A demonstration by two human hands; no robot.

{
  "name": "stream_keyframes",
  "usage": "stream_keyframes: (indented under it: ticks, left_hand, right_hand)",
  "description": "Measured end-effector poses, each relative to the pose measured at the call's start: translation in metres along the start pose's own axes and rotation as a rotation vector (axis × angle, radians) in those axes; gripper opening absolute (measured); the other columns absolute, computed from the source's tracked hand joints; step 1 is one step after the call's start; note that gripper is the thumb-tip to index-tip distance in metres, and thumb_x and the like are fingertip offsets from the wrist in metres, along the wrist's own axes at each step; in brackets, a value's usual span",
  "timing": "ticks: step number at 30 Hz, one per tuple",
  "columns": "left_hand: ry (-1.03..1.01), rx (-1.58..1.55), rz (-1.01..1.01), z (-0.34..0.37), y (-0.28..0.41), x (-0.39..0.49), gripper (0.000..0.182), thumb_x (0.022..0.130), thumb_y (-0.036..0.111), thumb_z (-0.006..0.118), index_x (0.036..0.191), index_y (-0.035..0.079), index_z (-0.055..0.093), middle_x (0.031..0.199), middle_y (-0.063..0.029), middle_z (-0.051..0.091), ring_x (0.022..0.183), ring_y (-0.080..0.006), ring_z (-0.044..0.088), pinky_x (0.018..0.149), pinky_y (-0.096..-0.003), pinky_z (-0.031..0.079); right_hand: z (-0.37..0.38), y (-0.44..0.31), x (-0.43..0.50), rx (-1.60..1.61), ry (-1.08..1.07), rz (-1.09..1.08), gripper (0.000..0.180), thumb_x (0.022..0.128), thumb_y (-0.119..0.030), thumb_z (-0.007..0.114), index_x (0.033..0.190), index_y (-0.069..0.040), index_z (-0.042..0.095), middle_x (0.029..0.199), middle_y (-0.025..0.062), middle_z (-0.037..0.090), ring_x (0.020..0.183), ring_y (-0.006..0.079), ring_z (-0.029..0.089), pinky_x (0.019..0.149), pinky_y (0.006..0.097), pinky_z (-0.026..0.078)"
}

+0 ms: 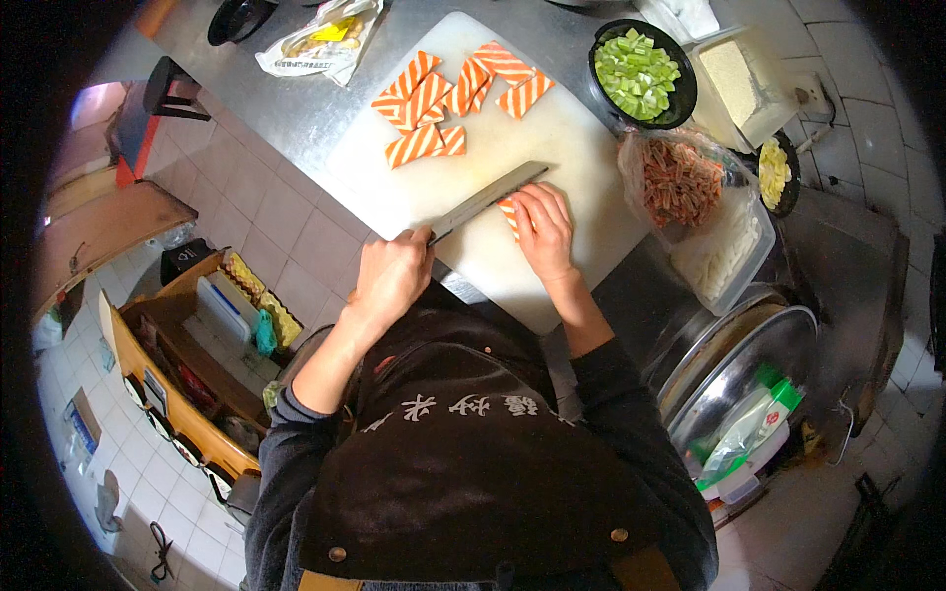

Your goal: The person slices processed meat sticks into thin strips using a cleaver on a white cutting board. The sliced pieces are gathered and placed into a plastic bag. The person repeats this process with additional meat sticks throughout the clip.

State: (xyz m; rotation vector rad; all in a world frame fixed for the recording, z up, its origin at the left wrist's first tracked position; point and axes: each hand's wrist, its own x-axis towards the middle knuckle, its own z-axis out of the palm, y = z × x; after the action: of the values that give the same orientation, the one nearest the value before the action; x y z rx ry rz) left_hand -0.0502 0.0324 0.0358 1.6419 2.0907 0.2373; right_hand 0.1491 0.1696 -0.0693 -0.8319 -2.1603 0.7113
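My left hand (pixel 395 270) is closed round the handle of a wide-bladed kitchen knife (pixel 491 193), whose blade reaches right across a white cutting board (pixel 591 192). Just below the blade, my right hand (pixel 543 233) presses its fingers on a small orange-and-white striped piece of food (pixel 508 216), partly hidden by the fingers. Several more striped pieces (pixel 425 96), flat and roughly rectangular, lie loosely at the far part of the board, some overlapping.
Right of the board are a black bowl of chopped green vegetable (pixel 637 74), a bag of shredded reddish food (pixel 680 181), a plastic tub of white strips (pixel 720 258) and a container of pale crumbs (pixel 732 81). A plastic bag (pixel 325 41) lies beyond the board's left side.
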Motion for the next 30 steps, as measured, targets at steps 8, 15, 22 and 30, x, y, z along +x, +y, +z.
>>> stream_keyframes:
  ticks: [8,15,22,30]
  left_hand:
    - [-0.012,0.079,-0.003,0.004,0.022,-0.011,0.009,0.09,0.01,0.062,0.097,0.007,0.057,0.075,-0.0159,0.061,0.059,-0.0359,0.063,0.05,-0.046,0.05]
    - [-0.142,0.045,-0.033,-0.005,0.02,-0.001,0.009,0.089,0.01,0.061,0.091,0.002,0.058,0.076,-0.0183,0.064,0.063,-0.0378,0.067,0.054,-0.0472,0.053]
    - [-0.276,-0.069,-0.144,0.018,0.014,0.047,0.021,0.091,0.019,0.063,0.102,0.004,0.072,0.086,-0.0245,0.069,0.081,-0.0433,0.068,0.069,-0.052,0.055]
    - [-0.067,-0.051,0.037,-0.002,0.01,0.02,0.011,0.089,0.012,0.065,0.089,0.002,0.059,0.076,-0.0176,0.064,0.064,-0.0394,0.065,0.058,-0.0492,0.054]
  right_hand:
    - [-0.002,0.002,0.0,-0.013,-0.063,0.009,0.021,0.083,0.001,0.067,0.104,0.003,0.068,0.108,0.0174,0.067,0.104,0.0385,0.062,0.093,0.0459,0.05]
    - [0.0,0.003,-0.002,-0.013,-0.071,0.049,0.017,0.084,0.0,0.068,0.101,0.002,0.069,0.107,0.0155,0.068,0.102,0.0348,0.063,0.091,0.044,0.051]
    - [0.002,0.003,0.0,0.005,-0.011,0.051,0.013,0.085,-0.001,0.071,0.098,-0.001,0.07,0.104,0.0118,0.069,0.1,0.0323,0.064,0.089,0.0415,0.052]
    - [0.001,0.002,0.0,-0.011,0.006,0.04,0.014,0.083,0.0,0.072,0.098,0.0,0.07,0.104,0.0133,0.068,0.097,0.0329,0.064,0.087,0.0415,0.053]
